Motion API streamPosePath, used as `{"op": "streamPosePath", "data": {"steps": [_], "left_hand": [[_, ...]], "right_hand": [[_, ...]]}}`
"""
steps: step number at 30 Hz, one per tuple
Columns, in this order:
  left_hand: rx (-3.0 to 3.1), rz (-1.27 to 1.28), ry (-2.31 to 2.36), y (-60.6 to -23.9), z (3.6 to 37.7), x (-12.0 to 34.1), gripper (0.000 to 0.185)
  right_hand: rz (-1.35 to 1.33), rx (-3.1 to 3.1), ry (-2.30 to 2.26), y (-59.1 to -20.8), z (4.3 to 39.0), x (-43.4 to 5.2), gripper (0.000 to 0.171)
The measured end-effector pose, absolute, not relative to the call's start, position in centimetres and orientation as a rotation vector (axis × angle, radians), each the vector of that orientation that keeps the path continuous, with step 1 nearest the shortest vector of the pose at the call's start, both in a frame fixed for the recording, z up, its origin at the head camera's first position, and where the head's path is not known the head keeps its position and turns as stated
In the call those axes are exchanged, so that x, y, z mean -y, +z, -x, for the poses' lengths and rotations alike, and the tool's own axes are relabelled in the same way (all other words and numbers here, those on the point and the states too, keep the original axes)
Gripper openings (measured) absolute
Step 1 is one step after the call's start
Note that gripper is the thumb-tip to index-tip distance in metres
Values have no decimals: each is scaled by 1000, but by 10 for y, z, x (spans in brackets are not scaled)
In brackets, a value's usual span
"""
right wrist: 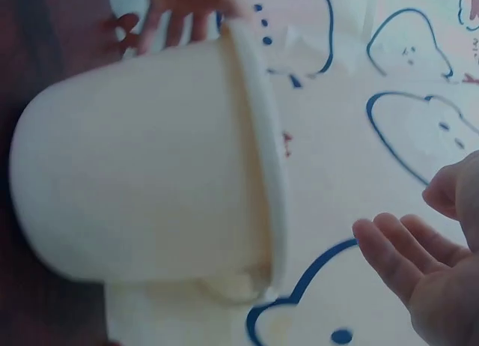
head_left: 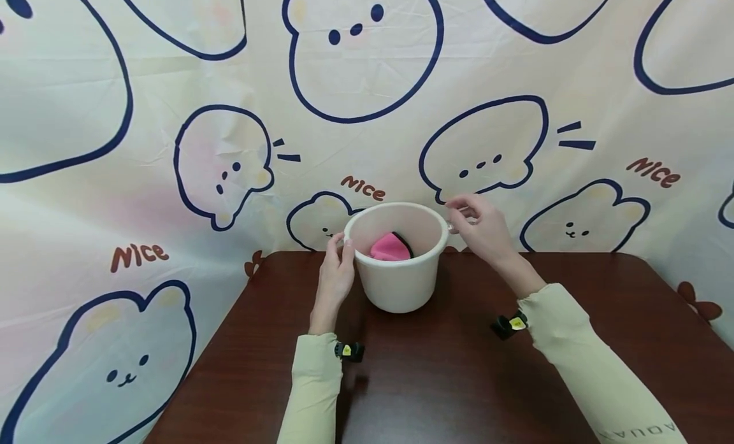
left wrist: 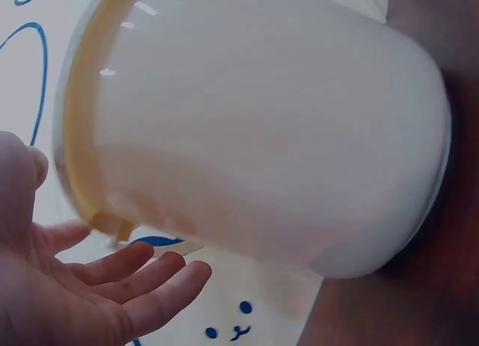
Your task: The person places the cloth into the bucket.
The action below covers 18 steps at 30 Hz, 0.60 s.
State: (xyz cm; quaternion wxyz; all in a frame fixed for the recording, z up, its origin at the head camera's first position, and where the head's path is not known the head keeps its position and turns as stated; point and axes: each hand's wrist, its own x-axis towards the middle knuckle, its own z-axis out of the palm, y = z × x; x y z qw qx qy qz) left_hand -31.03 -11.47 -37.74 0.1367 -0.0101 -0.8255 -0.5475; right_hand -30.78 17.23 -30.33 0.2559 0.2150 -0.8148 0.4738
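We have a white plastic bucket [head_left: 398,265] standing upright near the far edge of the dark wooden table [head_left: 459,380], close to the bear-print backdrop [head_left: 172,113]. It looks light and stiff, with smooth, probably slippery walls, so we judge the rolled rim and the small lug under it on each side to be the surest places to take hold. Inside lies a pink item [head_left: 388,248] with something black [head_left: 404,241] against it; both seem soft and light, though we cannot tell what they are, since the bucket wall hides most of them.

Our left hand [head_left: 334,275] is beside the bucket's left wall, fingertips near the rim; the wrist view shows the fingers straight and spread [left wrist: 142,275], holding nothing, and whether they touch the wall we cannot tell. Our right hand [head_left: 480,226] hovers just off the right rim, fingers loosely bent and apart, gripping nothing. The wrist views are blurred, and the bucket's base and far side stay out of sight
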Motion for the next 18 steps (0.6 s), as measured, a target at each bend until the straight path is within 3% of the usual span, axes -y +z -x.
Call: {"op": "streamPosePath", "data": {"steps": [6,18], "left_hand": [[2436,100,-1417,-370,311,130,49],[2749,338,-867,-336,319,165,59]], "right_hand": [[-538,2347,1133,-323,307,-199,29],[-568,2544,746,-356,304,-258,34]]}}
